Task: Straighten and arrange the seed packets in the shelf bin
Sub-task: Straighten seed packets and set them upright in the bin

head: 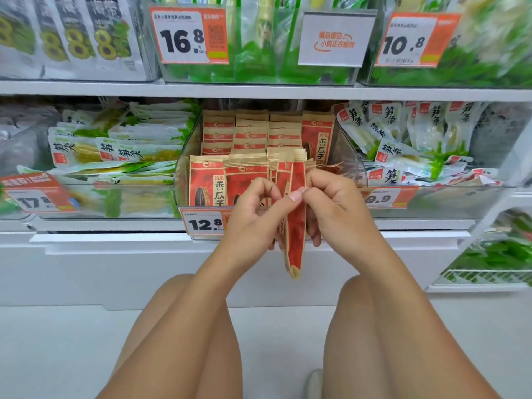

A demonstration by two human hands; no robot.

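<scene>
1. Two bare knees [184,341] are closest, low in the view, over a pale grey floor [57,355].
2. Above the knees, the left hand [256,214] and the right hand [334,208] meet in front of the shelf.
3. Both hands hold a small bunch of red and tan paper seed packets [295,234]. The packets are seen edge-on and hang down past the hands.
4. The left hand has its fingers curled, with the thumb tip pressed on the side of the bunch.
5. The right hand is curled round the other side, and its fingertips peek out under the bunch.
6. The held bunch is out in front of a clear plastic shelf bin [184,156], just over the bin's front edge.
7. More of the same red and tan packets [250,133] stand in rows inside the bin. One taller packet [316,136] stands at the back right.
8. A white and orange price tag that says 12.8 [204,224] sits on the front of the bin.
9. Green and white snack bags [115,145] lie in the bin on the left, and more white bags [403,139] are piled on the right.
</scene>
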